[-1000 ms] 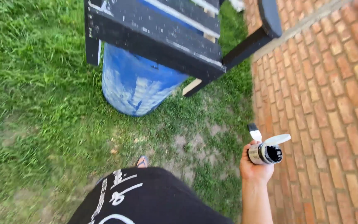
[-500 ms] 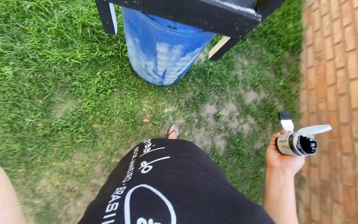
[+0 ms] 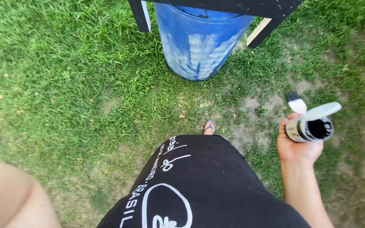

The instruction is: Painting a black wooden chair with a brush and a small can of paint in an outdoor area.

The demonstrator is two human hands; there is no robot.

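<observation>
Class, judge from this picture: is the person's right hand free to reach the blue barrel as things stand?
Probably not. The right hand is full, gripping an open paint can and a brush, and the blue barrel stands apart across the grass.

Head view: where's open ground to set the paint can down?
Open grass lies left of the blue barrel, and a bare dirt patch sits between barrel and right hand, which holds the can and brush. Crowded under the black frame.

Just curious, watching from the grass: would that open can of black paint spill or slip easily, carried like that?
Probably spill-prone: the paint can lies tilted in the right hand, mouth open, lid loose on top. It looks small, likely light. The brush pinched alongside may weaken the grip.
</observation>
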